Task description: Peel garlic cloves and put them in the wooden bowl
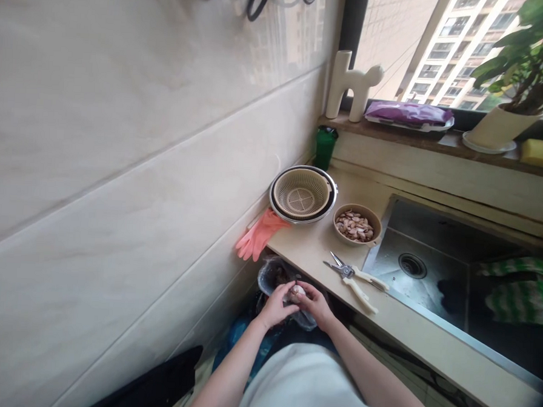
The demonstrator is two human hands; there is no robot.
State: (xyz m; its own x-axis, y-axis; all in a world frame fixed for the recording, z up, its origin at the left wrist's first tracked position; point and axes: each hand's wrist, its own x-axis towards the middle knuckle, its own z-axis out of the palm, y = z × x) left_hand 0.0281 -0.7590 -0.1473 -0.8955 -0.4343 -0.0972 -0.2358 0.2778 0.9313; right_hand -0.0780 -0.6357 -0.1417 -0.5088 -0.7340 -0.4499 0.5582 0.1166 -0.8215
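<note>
Between my two hands is a whitish garlic bulb (297, 292), held over a lined bin (267, 277) below the counter edge. My left hand (276, 306) grips the bulb from the left, fingers curled around it. From the other side, my right hand (316, 305) closes its fingers and thumb on the same bulb. On the counter ahead, a tan bowl (377, 220) holds many loose garlic cloves (354, 225). White-handled scissors (347, 272) lie spread open near the counter edge, with a slim knife-like tool beside them, partly covered.
A beige strainer basket (302, 193) sits in a metal-rimmed bowl (328, 214) by the wall. Pink rubber gloves (261, 233) hang over the counter edge. On the right is a steel sink (392, 246) with a green-striped cloth (521, 295). A green cup (325, 148) stands in the corner.
</note>
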